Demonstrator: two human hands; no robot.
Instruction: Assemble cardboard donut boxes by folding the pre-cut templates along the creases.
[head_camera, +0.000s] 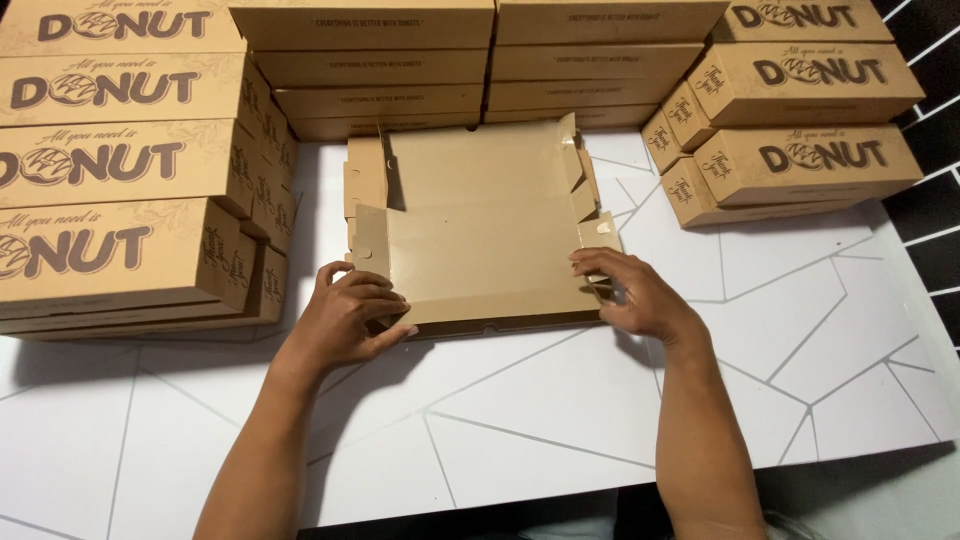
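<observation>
Your left hand (350, 315) and right hand (632, 292) grip the near corners of an unfolded brown cardboard box (480, 225) on the white table (520, 420), folded box stacks (120, 160) flanking both hands and beyond.

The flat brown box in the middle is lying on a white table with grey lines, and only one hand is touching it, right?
Not quite. Both hands are on the flat brown box: the left hand holds its near left corner and the right hand its near right corner. The head view shows this. It does lie on the white table with grey lines.
</observation>
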